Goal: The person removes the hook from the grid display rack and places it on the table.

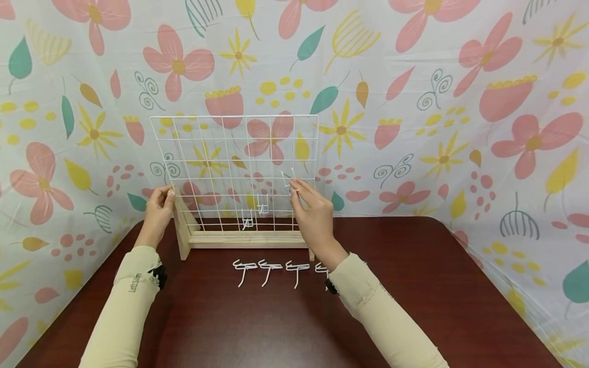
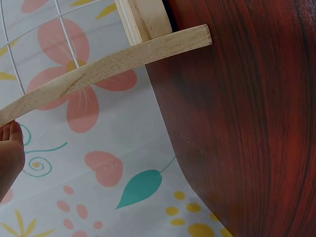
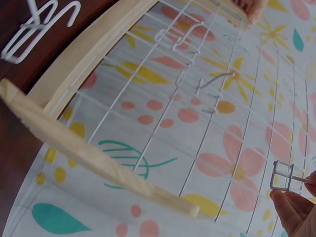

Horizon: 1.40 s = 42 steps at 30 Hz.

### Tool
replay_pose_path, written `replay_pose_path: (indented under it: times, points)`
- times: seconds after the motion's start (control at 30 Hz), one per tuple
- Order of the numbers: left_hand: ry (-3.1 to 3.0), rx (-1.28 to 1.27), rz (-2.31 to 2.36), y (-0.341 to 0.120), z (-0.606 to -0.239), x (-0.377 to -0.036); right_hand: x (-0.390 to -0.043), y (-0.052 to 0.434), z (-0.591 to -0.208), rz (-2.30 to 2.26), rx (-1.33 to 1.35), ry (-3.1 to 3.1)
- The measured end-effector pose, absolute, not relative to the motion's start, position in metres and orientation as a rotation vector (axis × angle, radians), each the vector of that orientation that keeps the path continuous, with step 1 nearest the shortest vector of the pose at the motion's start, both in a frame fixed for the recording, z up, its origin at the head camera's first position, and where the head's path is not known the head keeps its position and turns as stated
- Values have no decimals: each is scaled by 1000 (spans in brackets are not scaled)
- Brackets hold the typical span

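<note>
Right sleeve (image 1: 382,306): pale, seen closest to the camera, stretched down and rightward from the right fingers (image 1: 307,188).
Left sleeve (image 1: 131,306): pale, marked with small lettering, stretched below the left fingers (image 1: 161,192).
Black devices (image 1: 159,277): one is worn at each cuff, below the fingers of that side.
Right hand (image 1: 317,214): a white wire hook (image 3: 282,176) is pinched by its prong between thumb and fingers; its rectangular frame is turned away from them, toward the wire grid (image 1: 234,116). Whether the grid is touched by it cannot be told.
Left hand (image 1: 158,210): the upper end of the left side of the wooden stand (image 1: 248,245) is gripped between thumb and fingers.
Grid and stand: the grid is held up in the base bar, spread between the left fingers and the right.
Hung hooks (image 1: 263,209): two are mounted on the grid, left of and below the right fingers, one lower and farther left than the other.
Row of hooks (image 1: 269,267): four are laid on the table (image 1: 257,327) before the stand, below the right fingers; the rightmost is partly covered by the right wrist and sleeve.
Floral cloth (image 1: 349,179): hung behind the grid, beyond the fingers of both hands.
</note>
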State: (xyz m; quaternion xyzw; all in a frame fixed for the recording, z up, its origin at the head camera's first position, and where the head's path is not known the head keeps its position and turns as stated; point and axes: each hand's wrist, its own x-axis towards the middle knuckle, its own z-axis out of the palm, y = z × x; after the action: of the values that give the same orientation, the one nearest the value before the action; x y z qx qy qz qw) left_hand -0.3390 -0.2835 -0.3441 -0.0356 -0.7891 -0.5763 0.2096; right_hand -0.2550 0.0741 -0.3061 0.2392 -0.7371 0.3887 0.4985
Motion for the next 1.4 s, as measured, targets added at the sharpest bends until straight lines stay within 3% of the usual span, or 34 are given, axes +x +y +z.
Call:
replay_pose_path:
  times: [1.4]
  points:
    - [-2185,-92,-1659,-285,-344,-344,-239,145,-339,710,720,-1863]
